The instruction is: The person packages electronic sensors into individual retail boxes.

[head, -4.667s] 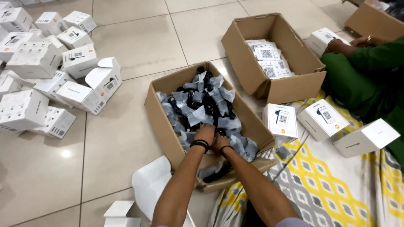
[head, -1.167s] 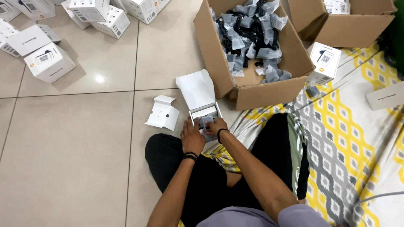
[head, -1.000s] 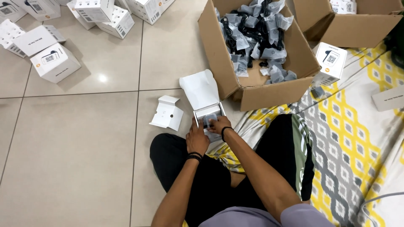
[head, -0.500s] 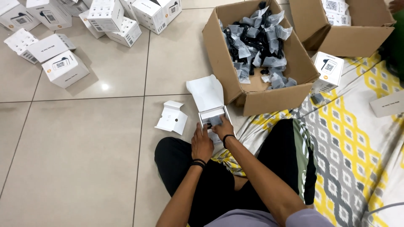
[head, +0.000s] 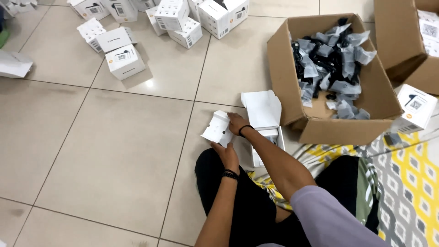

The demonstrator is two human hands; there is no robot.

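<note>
I sit on the tiled floor with an open small white box in front of my knee, its lid standing up. Left of it lies a white cardboard insert. My right hand, a black band on its wrist, reaches across and grips the insert's right edge. My left hand, also with black wristbands, rests just below the insert with fingers spread and nothing in it. Behind stands a brown carton full of black parts in grey bags.
Several closed white boxes are scattered on the tiles at the top left. A second brown carton stands at the top right, with a white box beside it. A yellow and grey patterned cloth covers the floor on the right.
Both hands were at the open white box half a second ago. My right hand has now moved left onto the cardboard insert, and my left hand has dropped below it.
</note>
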